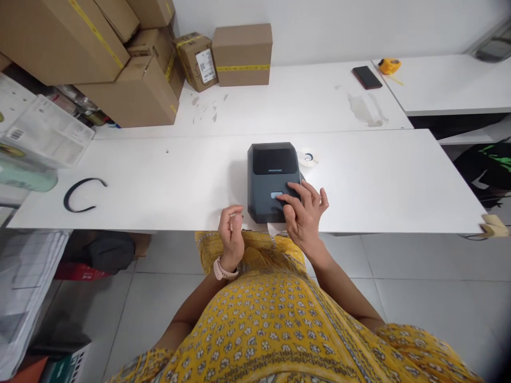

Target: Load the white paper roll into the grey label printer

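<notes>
A dark grey label printer (263, 194) stands near the front edge of the white table (191, 175). My right hand (304, 215) reaches over its right side, the index fingertip on the pale button (276, 195) and the other fingers spread. From the printer's front, a white paper strip (276, 229) hangs over the table edge. My left hand (231, 234) is at that edge, left of the printer, with loosely bent fingers and nothing visible in them. Partly behind the printer's right side lies a white roll (308, 157).
Cardboard boxes (241, 53) fill the back left. A black headband (75, 194) and a light green cylinder (30, 174) are at left. Back right are a phone (367, 77) and a yellow tape measure (389, 66). A wooden piece (494, 225) sits at the right front corner.
</notes>
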The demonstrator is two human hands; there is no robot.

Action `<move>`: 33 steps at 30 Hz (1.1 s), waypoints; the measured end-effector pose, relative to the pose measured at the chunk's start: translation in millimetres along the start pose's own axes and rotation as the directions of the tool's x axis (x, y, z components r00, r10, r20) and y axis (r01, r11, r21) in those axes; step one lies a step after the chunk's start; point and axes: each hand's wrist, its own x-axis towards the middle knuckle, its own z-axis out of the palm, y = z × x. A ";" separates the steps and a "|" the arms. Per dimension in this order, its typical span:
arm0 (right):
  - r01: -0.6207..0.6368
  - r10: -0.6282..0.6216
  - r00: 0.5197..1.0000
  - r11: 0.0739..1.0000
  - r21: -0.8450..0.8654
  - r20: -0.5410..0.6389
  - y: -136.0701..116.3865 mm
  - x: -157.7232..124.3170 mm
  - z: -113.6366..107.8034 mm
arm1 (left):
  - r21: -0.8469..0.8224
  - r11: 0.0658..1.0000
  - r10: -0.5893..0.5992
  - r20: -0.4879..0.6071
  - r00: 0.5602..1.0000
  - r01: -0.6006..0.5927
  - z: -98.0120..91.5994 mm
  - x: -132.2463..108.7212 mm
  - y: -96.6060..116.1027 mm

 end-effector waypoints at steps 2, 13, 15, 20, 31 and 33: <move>-0.032 0.027 0.998 0.996 0.083 0.062 3.7 1.2 -1.6 | 0.012 0.999 0.029 0.062 0.998 -0.029 5.4 1.1 -0.1; -0.155 0.132 0.988 0.905 0.396 0.086 23.2 5.5 -16.1 | -0.153 0.976 0.177 0.127 0.976 -0.157 21.3 28.1 18.4; -0.056 0.042 0.998 0.932 0.357 0.047 23.6 31.6 -17.8 | -0.158 0.969 0.208 0.099 0.973 -0.191 26.1 45.5 20.6; 0.149 -0.140 0.989 0.926 0.346 -0.052 25.4 123.7 -14.5 | -0.162 0.970 0.194 0.054 0.980 -0.183 39.7 69.7 7.6; 0.090 -0.068 0.995 0.910 0.405 -0.068 86.9 264.1 48.7 | 0.150 0.856 0.434 0.310 0.846 -0.495 37.5 49.6 -22.7; 0.082 -0.068 0.997 0.906 0.416 -0.048 95.0 277.8 56.7 | 0.163 0.832 0.463 0.325 0.825 -0.531 37.5 50.1 -25.5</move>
